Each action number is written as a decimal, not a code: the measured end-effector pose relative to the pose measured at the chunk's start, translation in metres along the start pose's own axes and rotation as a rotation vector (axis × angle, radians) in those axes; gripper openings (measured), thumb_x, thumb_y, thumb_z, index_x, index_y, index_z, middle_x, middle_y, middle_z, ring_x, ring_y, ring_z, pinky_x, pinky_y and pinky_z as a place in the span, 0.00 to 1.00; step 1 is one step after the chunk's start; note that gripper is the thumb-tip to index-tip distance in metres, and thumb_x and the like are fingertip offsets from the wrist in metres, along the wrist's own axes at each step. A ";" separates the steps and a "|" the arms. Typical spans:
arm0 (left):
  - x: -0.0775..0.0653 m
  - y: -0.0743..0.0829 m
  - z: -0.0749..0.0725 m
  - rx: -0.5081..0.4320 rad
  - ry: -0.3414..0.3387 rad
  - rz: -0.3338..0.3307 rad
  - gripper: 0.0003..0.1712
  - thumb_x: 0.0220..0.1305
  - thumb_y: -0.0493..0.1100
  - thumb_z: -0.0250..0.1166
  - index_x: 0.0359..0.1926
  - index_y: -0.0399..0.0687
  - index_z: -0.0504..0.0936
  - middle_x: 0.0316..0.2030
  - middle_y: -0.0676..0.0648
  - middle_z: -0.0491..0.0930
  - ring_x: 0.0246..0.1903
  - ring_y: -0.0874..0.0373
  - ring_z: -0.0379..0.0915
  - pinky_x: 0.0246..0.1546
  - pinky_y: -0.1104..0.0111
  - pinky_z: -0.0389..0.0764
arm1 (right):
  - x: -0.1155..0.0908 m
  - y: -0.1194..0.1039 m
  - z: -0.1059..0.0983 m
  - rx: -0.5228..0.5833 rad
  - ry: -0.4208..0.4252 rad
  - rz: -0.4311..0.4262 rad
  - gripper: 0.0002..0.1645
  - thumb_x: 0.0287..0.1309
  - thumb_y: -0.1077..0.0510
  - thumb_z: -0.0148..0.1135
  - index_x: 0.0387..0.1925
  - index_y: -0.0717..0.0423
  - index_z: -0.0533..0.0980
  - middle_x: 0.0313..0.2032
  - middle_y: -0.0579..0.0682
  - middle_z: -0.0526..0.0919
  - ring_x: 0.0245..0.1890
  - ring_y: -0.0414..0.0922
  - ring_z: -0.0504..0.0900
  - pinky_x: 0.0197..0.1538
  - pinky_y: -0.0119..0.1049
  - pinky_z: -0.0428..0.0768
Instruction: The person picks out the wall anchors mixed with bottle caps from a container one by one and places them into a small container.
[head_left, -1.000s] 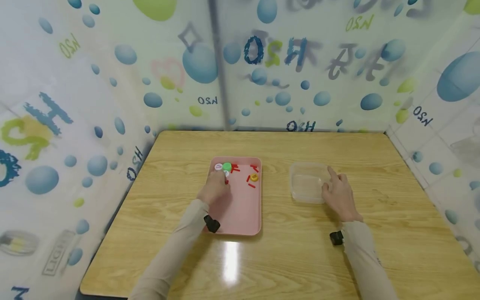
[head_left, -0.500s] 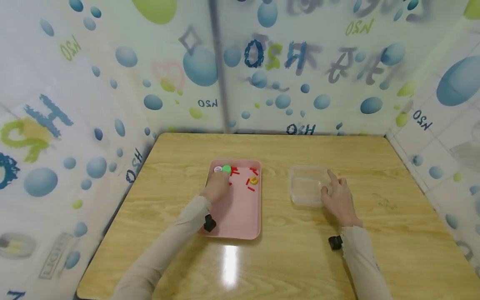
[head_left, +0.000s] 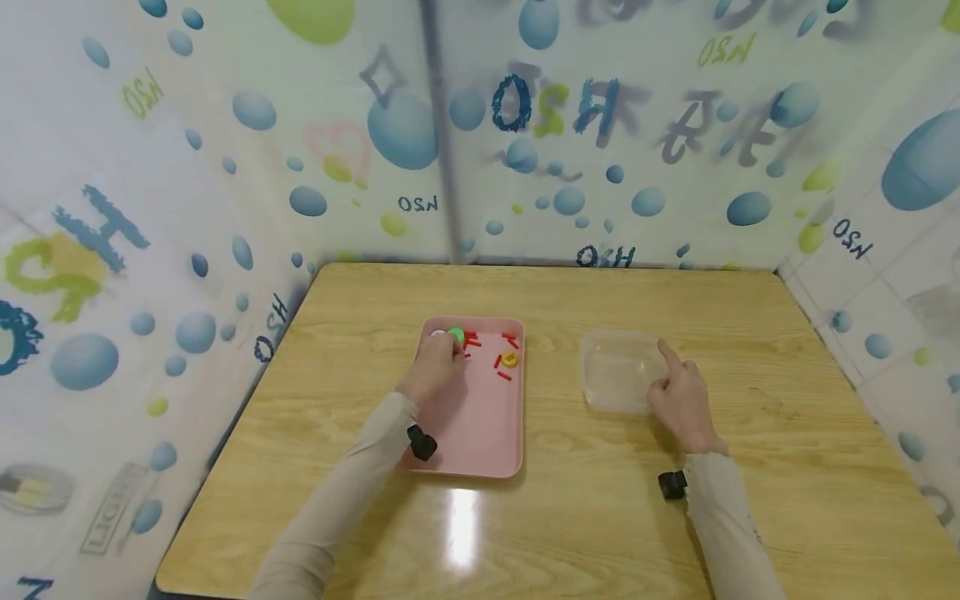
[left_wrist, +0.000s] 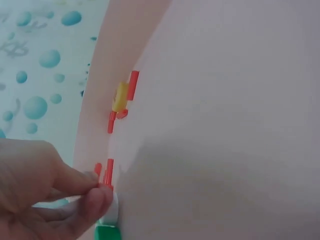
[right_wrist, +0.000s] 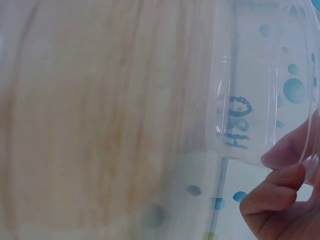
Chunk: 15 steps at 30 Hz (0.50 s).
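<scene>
My left hand [head_left: 431, 367] is over the far left part of a pink tray [head_left: 480, 433], thumb and index finger together. In the left wrist view a small red stick [left_wrist: 98, 168] pokes out at those fingertips, apparently pinched. Close by are a green cap [head_left: 456, 335] and a white cap [left_wrist: 111, 210], partly hidden by the hand. A yellow cap [head_left: 510, 359] and several red sticks [head_left: 505, 376] lie in the tray's far right part. My right hand [head_left: 684, 408] grips the right rim of a clear plastic container [head_left: 618, 371], thumb and finger on either side of its wall.
Both tray and container stand on a wooden table [head_left: 555, 517]. A patterned curtain [head_left: 570, 150] hangs behind the table's far edge, and similar sheets flank it. Bare tabletop lies between tray and container.
My left hand dipped over the caps and has since risen slightly, its fingertips now by the green cap. My right hand stays at the container.
</scene>
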<state>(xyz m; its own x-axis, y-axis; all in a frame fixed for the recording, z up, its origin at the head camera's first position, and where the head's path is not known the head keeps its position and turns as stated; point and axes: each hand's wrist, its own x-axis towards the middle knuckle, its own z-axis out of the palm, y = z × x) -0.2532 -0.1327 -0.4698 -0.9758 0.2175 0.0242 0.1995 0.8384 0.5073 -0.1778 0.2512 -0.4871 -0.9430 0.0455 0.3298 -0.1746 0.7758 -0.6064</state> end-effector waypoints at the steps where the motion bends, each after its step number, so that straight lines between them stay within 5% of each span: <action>1: 0.001 -0.001 0.000 -0.030 0.016 0.009 0.06 0.69 0.33 0.62 0.38 0.36 0.85 0.36 0.43 0.84 0.39 0.53 0.77 0.46 0.63 0.79 | 0.000 0.000 0.000 -0.002 0.002 -0.002 0.40 0.51 0.76 0.44 0.70 0.72 0.65 0.24 0.59 0.67 0.23 0.46 0.57 0.28 0.38 0.58; 7: 0.003 -0.004 0.000 -0.194 0.051 0.043 0.06 0.70 0.33 0.63 0.42 0.35 0.86 0.38 0.42 0.86 0.36 0.53 0.79 0.41 0.64 0.81 | 0.000 0.001 -0.003 -0.007 -0.019 0.024 0.40 0.52 0.75 0.44 0.71 0.71 0.63 0.24 0.59 0.68 0.24 0.47 0.57 0.28 0.39 0.58; 15: 0.005 -0.002 0.000 -0.256 0.121 0.099 0.06 0.67 0.36 0.68 0.41 0.39 0.89 0.37 0.45 0.88 0.33 0.55 0.80 0.38 0.66 0.83 | 0.002 -0.001 -0.001 -0.010 -0.076 0.067 0.43 0.54 0.74 0.43 0.75 0.68 0.58 0.15 0.48 0.61 0.20 0.45 0.57 0.29 0.38 0.59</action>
<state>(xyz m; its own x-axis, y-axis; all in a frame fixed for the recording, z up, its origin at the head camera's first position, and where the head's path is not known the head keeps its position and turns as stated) -0.2587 -0.1329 -0.4709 -0.9595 0.2176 0.1787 0.2795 0.6595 0.6978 -0.1788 0.2513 -0.4852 -0.9712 0.0503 0.2327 -0.1076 0.7791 -0.6176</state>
